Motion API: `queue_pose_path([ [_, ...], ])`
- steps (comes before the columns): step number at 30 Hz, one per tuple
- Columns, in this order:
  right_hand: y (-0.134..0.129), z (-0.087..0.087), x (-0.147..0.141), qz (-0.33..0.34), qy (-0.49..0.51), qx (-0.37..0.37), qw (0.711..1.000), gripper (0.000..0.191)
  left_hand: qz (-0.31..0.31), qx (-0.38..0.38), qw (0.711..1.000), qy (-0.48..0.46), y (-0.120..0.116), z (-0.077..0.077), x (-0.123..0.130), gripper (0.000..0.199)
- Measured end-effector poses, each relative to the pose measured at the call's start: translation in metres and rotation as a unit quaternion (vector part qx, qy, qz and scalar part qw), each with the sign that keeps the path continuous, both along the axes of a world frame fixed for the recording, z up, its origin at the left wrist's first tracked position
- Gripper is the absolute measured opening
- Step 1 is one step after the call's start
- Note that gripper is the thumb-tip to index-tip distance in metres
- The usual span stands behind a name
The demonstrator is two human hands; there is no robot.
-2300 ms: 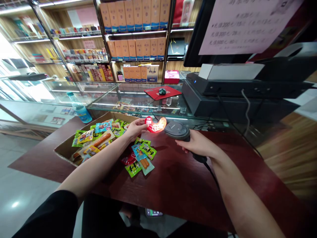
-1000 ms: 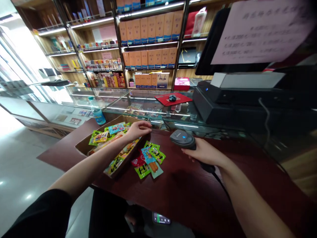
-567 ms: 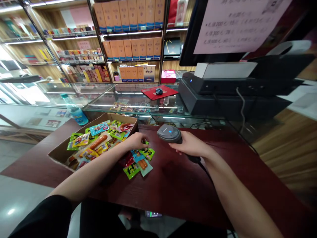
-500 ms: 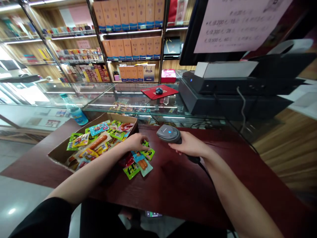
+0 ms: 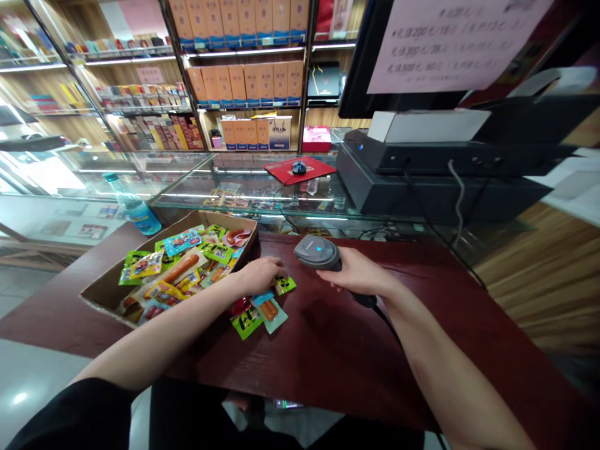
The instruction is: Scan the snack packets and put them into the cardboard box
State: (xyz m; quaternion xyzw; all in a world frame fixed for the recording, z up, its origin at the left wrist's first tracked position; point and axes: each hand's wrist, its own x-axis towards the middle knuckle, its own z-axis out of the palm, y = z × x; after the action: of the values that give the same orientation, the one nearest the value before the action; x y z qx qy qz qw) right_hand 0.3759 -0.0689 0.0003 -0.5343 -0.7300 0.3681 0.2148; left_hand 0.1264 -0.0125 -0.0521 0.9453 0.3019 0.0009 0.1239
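My right hand [image 5: 359,270] is wrapped around the handle of a grey barcode scanner [image 5: 317,250], held above the dark red tabletop; a blue light glows on its top. My left hand [image 5: 262,275] curls its fingers over a green snack packet [image 5: 285,285], whose right end shows past the fingertips. Just below that hand lie more packets: another green packet [image 5: 246,322], a clear-and-blue sausage packet [image 5: 270,312] and a red one partly hidden. On the left, my forearm crosses in front of a cardboard box [image 5: 105,299] full of small sausage and snack packets.
A blue-labelled bottle [image 5: 135,206] stands behind the box. Past the tabletop is a glass counter with a red mat [image 5: 281,172] and a computer mouse [image 5: 299,167]. A monitor and black machines [image 5: 422,187] stand at right. The scanner's cable [image 5: 391,325] runs down beside my right arm.
My left hand has shifted slightly right and covers more of the green packet. The scanner stays almost where it was in my right hand. The whole view has moved a little.
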Motion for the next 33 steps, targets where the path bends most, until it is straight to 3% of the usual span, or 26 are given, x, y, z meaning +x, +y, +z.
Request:
queue_pose_path([
  [3,0.0,-0.001,-0.001,0.002,0.001,0.0,1.0,0.02,-0.048,-0.027,0.998,-0.02,0.001,0.001,0.001,0.037],
  [5,0.0,-0.002,-0.001,0.001,0.0,-0.002,1.0,0.019,-0.038,0.001,0.998,-0.046,0.0,0.001,0.004,0.033],
  [7,0.0,-0.002,-0.001,0.001,-0.001,0.0,1.0,0.019,0.033,0.064,0.996,-0.057,-0.001,0.001,0.006,0.024],
  [10,0.0,-0.002,-0.001,0.003,0.001,0.004,1.0,0.019,0.149,0.138,0.979,-0.004,-0.004,-0.002,0.007,0.046],
  [12,0.0,-0.001,-0.001,0.004,0.001,0.005,1.0,0.019,0.162,0.145,0.975,0.037,-0.005,-0.006,0.006,0.056],
  [17,-0.003,0.0,-0.002,0.008,0.002,0.008,1.0,0.018,0.13,0.095,0.987,0.022,-0.002,-0.009,0.006,0.04],
  [21,-0.003,0.001,-0.002,0.012,-0.002,0.009,1.0,0.021,0.187,-0.043,0.976,-0.101,0.01,-0.013,0.005,0.018],
  [23,-0.003,0.002,-0.001,0.01,-0.003,0.007,1.0,0.022,0.231,-0.144,0.939,-0.213,0.019,-0.016,0.004,0.014],
  [27,-0.003,0.001,-0.001,0.007,-0.001,0.001,1.0,0.021,0.299,-0.321,0.806,-0.398,0.028,-0.018,0.003,0.025],
  [30,-0.003,0.001,-0.002,0.015,-0.003,-0.002,1.0,0.022,0.324,-0.367,0.737,-0.466,0.027,-0.011,0.003,0.033],
  [33,-0.003,0.002,-0.003,0.017,-0.015,-0.003,1.0,0.023,0.337,-0.364,0.705,-0.506,0.024,-0.001,0.003,0.037],
])
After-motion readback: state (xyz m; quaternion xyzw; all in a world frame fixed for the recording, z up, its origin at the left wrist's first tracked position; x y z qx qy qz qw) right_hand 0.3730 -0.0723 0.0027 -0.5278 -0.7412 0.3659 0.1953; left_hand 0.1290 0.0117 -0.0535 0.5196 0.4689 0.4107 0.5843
